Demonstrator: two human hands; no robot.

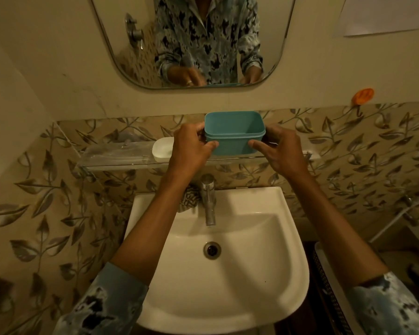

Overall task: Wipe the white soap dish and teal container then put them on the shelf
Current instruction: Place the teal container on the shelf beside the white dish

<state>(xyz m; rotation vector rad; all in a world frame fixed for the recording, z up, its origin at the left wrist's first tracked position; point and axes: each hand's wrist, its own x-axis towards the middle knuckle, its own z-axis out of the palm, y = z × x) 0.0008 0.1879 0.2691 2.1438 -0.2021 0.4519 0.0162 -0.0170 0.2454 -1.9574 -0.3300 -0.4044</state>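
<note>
Left hand (191, 148) and right hand (283, 151) clamp fingers (257, 144) on the teal container's (235, 132) ends at the glass shelf (121, 163) mid-frame, beside the white soap dish (162, 149); released overhanging, it could drop into the washbasin (218, 286).

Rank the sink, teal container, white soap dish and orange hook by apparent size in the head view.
sink
teal container
white soap dish and orange hook: unsure, since the dish is partly hidden and its visible part looks about hook-sized.
</note>
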